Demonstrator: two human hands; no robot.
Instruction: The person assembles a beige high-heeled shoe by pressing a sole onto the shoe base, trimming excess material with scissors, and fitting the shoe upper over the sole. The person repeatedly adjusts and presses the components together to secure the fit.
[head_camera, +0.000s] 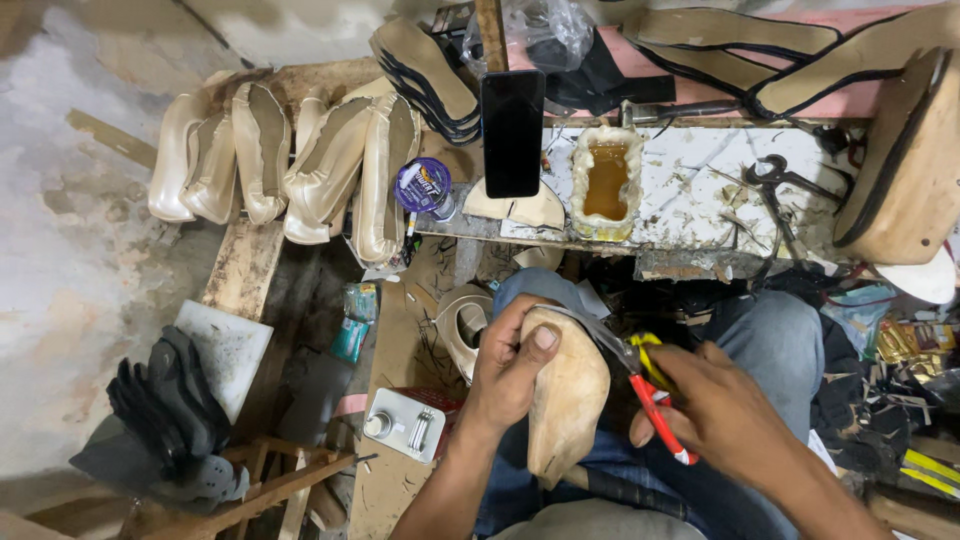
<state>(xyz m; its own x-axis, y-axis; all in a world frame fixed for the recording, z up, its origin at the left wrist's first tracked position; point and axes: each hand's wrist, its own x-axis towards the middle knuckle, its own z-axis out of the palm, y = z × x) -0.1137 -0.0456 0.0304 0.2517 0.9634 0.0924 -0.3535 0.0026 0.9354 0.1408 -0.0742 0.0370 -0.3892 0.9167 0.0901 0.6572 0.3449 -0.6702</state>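
Note:
My left hand (508, 372) grips a beige shoe on a wooden last (566, 400), sole side up, resting on my lap; my thumb presses on the sole's edge. My right hand (722, 412) is closed around pliers (648, 385) with red and yellow handles. The metal jaws of the pliers bite the upper's edge at the top of the last. Blue jeans (778, 340) lie beneath both hands.
A low workbench (690, 190) holds a glue-filled container (606, 182), a black phone (512, 132), a small purple-lidded tin (422, 186) and black pincers (772, 180). Several beige lasted shoes (290, 160) stand at the left. Soles (430, 75) are stacked behind; black heels (165, 410) lie lower left.

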